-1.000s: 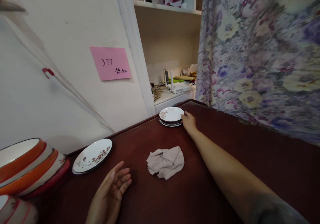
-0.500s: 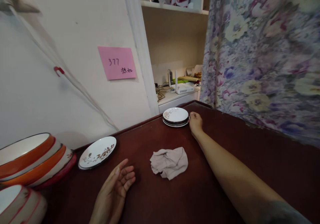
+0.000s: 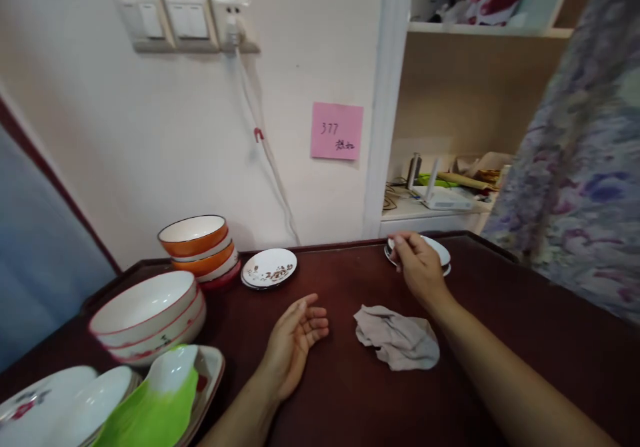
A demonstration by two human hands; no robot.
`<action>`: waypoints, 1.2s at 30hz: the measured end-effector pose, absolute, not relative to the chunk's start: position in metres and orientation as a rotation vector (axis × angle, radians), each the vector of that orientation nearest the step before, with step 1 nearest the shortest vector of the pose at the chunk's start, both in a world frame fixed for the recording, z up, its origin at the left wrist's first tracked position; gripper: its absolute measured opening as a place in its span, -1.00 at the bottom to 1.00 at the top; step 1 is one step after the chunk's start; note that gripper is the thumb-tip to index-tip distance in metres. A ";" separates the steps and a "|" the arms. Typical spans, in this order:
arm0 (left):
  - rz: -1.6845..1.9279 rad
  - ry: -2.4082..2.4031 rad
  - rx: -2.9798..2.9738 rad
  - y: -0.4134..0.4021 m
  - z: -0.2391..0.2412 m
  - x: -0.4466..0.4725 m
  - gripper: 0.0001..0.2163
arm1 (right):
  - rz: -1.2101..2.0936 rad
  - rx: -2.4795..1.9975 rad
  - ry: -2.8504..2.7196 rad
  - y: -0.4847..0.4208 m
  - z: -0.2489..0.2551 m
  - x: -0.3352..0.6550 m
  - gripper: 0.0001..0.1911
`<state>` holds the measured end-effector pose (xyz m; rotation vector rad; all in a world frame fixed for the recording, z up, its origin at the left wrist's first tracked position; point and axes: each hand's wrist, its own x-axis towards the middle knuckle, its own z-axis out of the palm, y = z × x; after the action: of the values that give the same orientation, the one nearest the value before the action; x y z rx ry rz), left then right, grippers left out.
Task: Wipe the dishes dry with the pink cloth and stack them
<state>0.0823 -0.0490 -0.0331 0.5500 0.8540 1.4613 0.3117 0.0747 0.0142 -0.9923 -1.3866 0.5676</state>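
My left hand [image 3: 295, 340] hovers open above the dark red table [image 3: 340, 407], palm turned right, fingers slightly bent and holding nothing. To its right lies a crumpled greyish-pink cloth [image 3: 397, 339], which neither hand touches. My right hand [image 3: 417, 267] is in front of a small stack of white plates [image 3: 439, 250] with dark rims, hiding much of it. Its fingers are loosely bent and point left; I see nothing in them. Against the wall, beyond my left hand, rests a white plate [image 3: 270, 267] with a brown flower pattern.
At the left stand orange and white bowls [image 3: 195, 240] and white bowls with red rims [image 3: 147, 314]. Nearer are a green leaf-shaped dish [image 3: 155, 407] and white plates [image 3: 45, 400]. A white router [image 3: 445, 197] sits on the shelf behind. A floral curtain [image 3: 575, 200] hangs at the right.
The view has swung left, bringing more bowls and dishes into sight. My right hand has moved from the right side of the plate stack to its front left. My left hand stays open.
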 end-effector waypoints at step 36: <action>1.635 0.730 0.300 -0.050 -0.045 0.080 -0.69 | 0.080 -0.685 -2.391 0.105 -0.063 0.127 -0.61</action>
<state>0.0802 -0.0497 -0.0451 0.3000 0.7300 1.6351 0.1270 0.1046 -0.0632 -0.6853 -2.3915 0.0802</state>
